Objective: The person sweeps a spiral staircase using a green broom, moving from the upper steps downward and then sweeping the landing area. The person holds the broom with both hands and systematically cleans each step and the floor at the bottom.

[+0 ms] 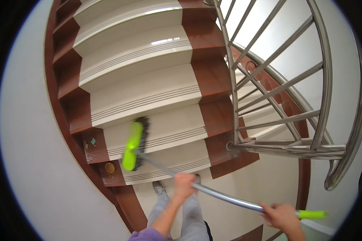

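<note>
My left hand [184, 185] is closed around the middle of a metal broom handle [226, 197]. Near its green end grip [313, 214], my right hand [280, 215] holds the same handle. The bright green broom head [132, 146] with dark bristles lies over the lower steps, left of the middle, its bristles facing right. Left of the broom head, a small teal scrap [93, 141] rests on a red-brown step end. A round yellowish-brown object [109, 167] sits on the step end below it.
Cream stairs [144, 78] with red-brown ends rise ahead. A metal railing [233, 90] stands at their right, with another flight [259, 113] beyond it. A white wall [27, 120] borders the left. My shoes [159, 187] are at the foot of the stairs.
</note>
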The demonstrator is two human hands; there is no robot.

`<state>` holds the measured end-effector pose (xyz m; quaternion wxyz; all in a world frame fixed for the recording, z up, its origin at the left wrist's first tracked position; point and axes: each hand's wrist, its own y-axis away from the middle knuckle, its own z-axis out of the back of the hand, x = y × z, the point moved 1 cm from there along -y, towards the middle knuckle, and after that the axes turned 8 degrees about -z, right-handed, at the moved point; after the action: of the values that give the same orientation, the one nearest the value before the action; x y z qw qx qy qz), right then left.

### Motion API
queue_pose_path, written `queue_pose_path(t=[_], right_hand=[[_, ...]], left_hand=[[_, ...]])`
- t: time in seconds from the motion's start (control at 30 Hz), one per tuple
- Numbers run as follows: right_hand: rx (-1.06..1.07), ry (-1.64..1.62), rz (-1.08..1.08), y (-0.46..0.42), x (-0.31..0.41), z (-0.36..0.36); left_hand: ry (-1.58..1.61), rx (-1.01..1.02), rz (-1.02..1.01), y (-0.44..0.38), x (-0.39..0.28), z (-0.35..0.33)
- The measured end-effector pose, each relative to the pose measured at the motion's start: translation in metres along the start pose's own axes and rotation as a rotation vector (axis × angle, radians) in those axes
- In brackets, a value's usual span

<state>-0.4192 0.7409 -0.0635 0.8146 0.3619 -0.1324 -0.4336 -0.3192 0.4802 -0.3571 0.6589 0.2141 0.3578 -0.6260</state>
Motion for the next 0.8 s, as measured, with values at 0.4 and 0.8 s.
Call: queue_pose_path(t=[0.4, 0.8], right_hand=[[0.068, -0.504, 0.117, 0.041, 0.132, -0.163], [0.057, -0.489, -0.857, 0.205, -0.042, -0.176]], left_hand=[[-0.291, 0.269, 0.051, 0.157, 0.064, 0.118], [0.046, 0.747, -0.556, -0.003, -0.162, -0.127]])
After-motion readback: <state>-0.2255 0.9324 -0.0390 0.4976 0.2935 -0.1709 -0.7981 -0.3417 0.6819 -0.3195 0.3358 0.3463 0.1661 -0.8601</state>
